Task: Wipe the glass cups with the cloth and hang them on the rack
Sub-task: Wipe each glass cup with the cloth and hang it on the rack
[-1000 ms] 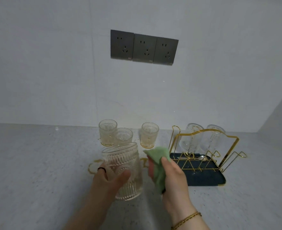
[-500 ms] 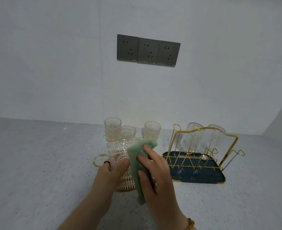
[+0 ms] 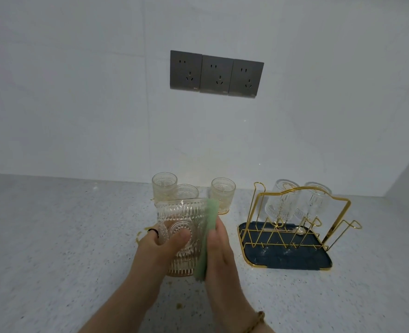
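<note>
My left hand (image 3: 161, 246) grips a ribbed, embossed glass cup (image 3: 180, 222) upright above the counter, thumb across its front. My right hand (image 3: 219, 253) presses a green cloth (image 3: 207, 239) flat against the cup's right side, fingers straight along it. Three more embossed glass cups (image 3: 223, 197) stand behind, near the wall. To the right stands a gold wire rack (image 3: 338, 212) on a dark blue tray (image 3: 282, 259), with two glass cups (image 3: 284, 203) hanging upside down on its far prongs.
The speckled grey counter (image 3: 54, 236) runs to a white wall with three grey sockets (image 3: 216, 73). A side wall closes the far right corner. A gold-rimmed coaster (image 3: 141, 235) peeks out under my left hand. Front rack prongs are bare.
The cloth has slid from the cup's front round to its right side, and my right hand has flattened against it. The cup now shows its front pattern.
</note>
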`<action>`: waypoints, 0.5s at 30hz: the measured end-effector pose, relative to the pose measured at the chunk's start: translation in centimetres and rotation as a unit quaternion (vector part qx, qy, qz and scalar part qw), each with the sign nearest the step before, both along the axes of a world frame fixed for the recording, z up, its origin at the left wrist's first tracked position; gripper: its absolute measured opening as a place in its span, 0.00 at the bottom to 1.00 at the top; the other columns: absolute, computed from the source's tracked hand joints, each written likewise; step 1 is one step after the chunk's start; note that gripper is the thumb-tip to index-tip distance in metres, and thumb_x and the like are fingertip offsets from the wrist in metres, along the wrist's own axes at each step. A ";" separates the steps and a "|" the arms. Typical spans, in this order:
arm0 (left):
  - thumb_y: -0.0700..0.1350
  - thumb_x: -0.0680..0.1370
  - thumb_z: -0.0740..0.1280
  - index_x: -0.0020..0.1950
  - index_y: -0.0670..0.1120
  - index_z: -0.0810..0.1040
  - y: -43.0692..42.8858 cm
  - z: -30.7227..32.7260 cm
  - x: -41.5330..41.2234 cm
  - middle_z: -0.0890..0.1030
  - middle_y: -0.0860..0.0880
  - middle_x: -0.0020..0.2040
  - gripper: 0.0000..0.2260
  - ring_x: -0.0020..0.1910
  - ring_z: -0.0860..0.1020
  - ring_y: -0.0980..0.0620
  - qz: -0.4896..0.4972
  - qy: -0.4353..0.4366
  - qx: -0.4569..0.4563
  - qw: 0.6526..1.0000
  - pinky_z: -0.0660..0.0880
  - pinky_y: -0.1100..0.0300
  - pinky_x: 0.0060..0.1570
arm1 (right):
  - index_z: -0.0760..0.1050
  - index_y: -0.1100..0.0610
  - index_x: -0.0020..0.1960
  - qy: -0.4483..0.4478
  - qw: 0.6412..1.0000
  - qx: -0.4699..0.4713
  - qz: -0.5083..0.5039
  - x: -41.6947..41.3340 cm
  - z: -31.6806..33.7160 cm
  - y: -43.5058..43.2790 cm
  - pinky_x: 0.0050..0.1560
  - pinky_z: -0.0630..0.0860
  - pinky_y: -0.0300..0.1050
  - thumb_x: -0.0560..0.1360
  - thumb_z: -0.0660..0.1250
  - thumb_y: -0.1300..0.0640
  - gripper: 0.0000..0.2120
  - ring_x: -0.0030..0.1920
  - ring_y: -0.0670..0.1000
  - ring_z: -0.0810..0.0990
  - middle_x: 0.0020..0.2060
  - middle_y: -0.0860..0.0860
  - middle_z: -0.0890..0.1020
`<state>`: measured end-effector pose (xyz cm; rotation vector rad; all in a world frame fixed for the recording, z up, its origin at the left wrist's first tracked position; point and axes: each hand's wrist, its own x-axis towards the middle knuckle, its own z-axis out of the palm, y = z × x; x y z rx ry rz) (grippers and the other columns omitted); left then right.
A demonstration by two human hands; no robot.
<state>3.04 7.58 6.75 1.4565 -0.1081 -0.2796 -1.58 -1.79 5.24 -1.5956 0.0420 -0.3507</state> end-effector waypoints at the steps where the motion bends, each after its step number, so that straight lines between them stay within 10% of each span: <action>1: 0.50 0.62 0.75 0.46 0.42 0.76 -0.1 0.1 0.2 0.81 0.44 0.41 0.19 0.40 0.79 0.44 -0.006 0.001 0.001 1.000 0.75 0.54 0.39 | 0.55 0.36 0.69 -0.045 0.996 -0.065 -0.041 -0.1 -0.5 0.8 0.59 0.73 0.36 0.71 0.51 0.34 0.27 0.63 0.38 0.71 0.68 0.44 0.68; 4: 0.54 0.54 0.75 0.48 0.38 0.77 -0.3 0.2 0.8 0.81 0.43 0.40 0.29 0.37 0.79 0.45 -0.029 -0.018 0.010 0.999 0.73 0.57 0.36 | 0.45 0.30 0.68 -0.156 0.954 -0.232 -0.110 0.0 -1.9 1.5 0.69 0.51 0.28 0.74 0.46 0.34 0.23 0.72 0.36 0.48 0.72 0.36 0.47; 10: 0.58 0.59 0.76 0.46 0.42 0.76 -0.7 -0.2 0.2 0.79 0.42 0.43 0.26 0.46 0.79 0.39 -0.021 -0.019 0.039 0.999 0.76 0.44 0.48 | 0.70 0.47 0.61 -0.024 0.994 0.097 0.047 1.5 0.1 -2.0 0.56 0.76 0.54 0.73 0.50 0.43 0.21 0.55 0.52 0.79 0.54 0.54 0.80; 15: 0.50 0.67 0.74 0.48 0.42 0.76 -0.9 0.0 0.5 0.80 0.44 0.41 0.17 0.41 0.79 0.44 -0.005 0.011 0.017 1.000 0.76 0.52 0.42 | 0.58 0.38 0.68 -0.058 0.997 -0.021 -0.049 0.8 -1.6 0.1 0.62 0.73 0.51 0.70 0.52 0.34 0.27 0.64 0.47 0.72 0.67 0.47 0.69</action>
